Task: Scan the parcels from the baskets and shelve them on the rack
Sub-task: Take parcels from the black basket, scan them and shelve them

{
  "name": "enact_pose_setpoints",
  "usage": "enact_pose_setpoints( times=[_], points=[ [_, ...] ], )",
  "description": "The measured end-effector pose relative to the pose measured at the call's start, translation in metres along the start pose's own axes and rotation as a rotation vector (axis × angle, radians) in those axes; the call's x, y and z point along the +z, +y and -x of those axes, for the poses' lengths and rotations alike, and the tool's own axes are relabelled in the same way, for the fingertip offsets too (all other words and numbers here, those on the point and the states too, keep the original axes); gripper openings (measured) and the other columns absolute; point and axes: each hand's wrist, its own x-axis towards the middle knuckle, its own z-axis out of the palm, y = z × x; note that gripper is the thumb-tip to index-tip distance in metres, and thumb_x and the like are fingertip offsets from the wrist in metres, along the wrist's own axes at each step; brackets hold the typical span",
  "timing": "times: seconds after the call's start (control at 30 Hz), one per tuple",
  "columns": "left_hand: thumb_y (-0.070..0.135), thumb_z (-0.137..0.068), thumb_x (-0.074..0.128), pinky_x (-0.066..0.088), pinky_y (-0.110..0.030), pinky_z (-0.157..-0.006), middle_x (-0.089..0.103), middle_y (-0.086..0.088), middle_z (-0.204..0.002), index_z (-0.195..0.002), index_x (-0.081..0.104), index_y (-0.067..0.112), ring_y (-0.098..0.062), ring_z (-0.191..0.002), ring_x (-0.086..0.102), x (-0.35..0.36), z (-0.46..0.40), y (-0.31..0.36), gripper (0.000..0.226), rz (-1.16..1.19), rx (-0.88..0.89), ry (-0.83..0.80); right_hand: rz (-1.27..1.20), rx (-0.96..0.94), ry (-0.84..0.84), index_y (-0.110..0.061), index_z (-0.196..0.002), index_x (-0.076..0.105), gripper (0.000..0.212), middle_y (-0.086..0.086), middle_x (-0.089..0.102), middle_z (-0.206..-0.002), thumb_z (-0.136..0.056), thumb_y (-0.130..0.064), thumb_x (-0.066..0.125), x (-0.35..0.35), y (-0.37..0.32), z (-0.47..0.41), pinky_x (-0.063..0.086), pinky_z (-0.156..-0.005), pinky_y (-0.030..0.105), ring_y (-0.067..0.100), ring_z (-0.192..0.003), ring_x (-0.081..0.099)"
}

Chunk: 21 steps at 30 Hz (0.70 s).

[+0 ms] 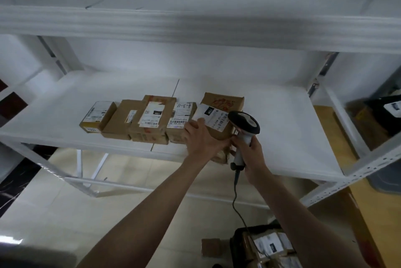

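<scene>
A row of several brown cardboard parcels lies along the front of the white rack shelf. The rightmost parcel, with a white label and red scribble, sticks out over the shelf's front edge. My left hand holds its near left corner, fingers on top of the label. My right hand grips the handle of a grey and black barcode scanner, whose head sits just right of that parcel, over its label. The scanner's cable hangs down toward a black basket of more parcels at the bottom.
The other shelved parcels run from a small box on the left to a box marked with handwriting. An upper shelf overhangs. A loose parcel lies on the floor by the basket. Boxes sit behind the right upright.
</scene>
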Motion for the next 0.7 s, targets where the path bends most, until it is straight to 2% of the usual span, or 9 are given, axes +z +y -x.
enact_pose_setpoints(
  times=[0.1,0.17,0.33,0.43,0.57,0.7],
  points=[
    [0.064,-0.063,0.083,0.032,-0.049,-0.111,0.018,-0.016,-0.145,-0.15,0.023,0.019,-0.035,-0.138,0.015,0.015,-0.012,-0.003,0.115,-0.056,0.023,-0.025,0.024,0.022,-0.008,-0.02,-0.112,0.066,0.022,0.001,0.074,-0.092,-0.095,-0.006,0.065,-0.002,0.008,-0.024,0.057,-0.067,0.032,0.014,-0.076,0.069],
    [0.064,-0.067,0.081,0.03,-0.049,-0.113,0.014,-0.013,-0.149,-0.151,0.022,0.018,-0.033,-0.14,0.011,0.021,-0.017,-0.01,0.113,-0.072,0.046,-0.034,0.034,0.052,-0.006,-0.023,-0.109,0.065,0.023,-0.002,0.074,-0.092,-0.094,-0.006,0.067,-0.003,0.013,-0.038,0.058,-0.065,0.029,0.014,-0.077,0.07],
    [0.054,-0.088,0.066,0.037,-0.047,-0.107,0.034,-0.012,-0.145,-0.142,0.039,0.016,-0.031,-0.135,0.029,0.018,-0.034,-0.037,0.071,-0.078,0.066,0.041,0.064,0.12,-0.018,-0.017,-0.112,0.066,0.027,-0.002,0.074,-0.089,-0.09,-0.002,0.066,0.003,0.02,-0.067,0.054,-0.058,0.023,0.012,-0.074,0.069],
    [0.054,-0.088,0.066,0.034,-0.05,-0.11,0.033,-0.012,-0.148,-0.139,0.046,0.019,-0.033,-0.136,0.027,0.013,-0.043,-0.049,0.064,-0.174,0.084,0.105,0.083,0.117,-0.03,-0.015,-0.112,0.066,0.026,-0.002,0.071,-0.085,-0.09,-0.001,0.067,0.011,0.027,-0.076,0.051,-0.054,0.019,0.011,-0.07,0.067],
    [0.06,-0.086,0.065,0.026,-0.057,-0.115,0.019,-0.012,-0.158,-0.147,0.038,0.027,-0.036,-0.144,0.015,0.009,-0.051,-0.063,0.074,-0.232,0.059,0.085,0.055,0.092,-0.099,-0.016,-0.119,0.065,0.032,0.001,0.074,-0.102,-0.091,0.0,0.066,0.029,0.036,-0.077,0.055,-0.064,0.019,0.012,-0.085,0.07],
    [0.06,-0.086,0.064,0.022,-0.06,-0.117,0.015,-0.01,-0.161,-0.148,0.036,0.029,-0.036,-0.147,0.013,-0.001,-0.059,-0.075,0.074,-0.25,0.022,0.091,0.063,0.085,-0.152,-0.013,-0.126,0.062,0.036,0.004,0.073,-0.11,-0.093,0.001,0.064,0.048,0.039,-0.08,0.058,-0.072,0.021,0.014,-0.094,0.071]
  ],
)
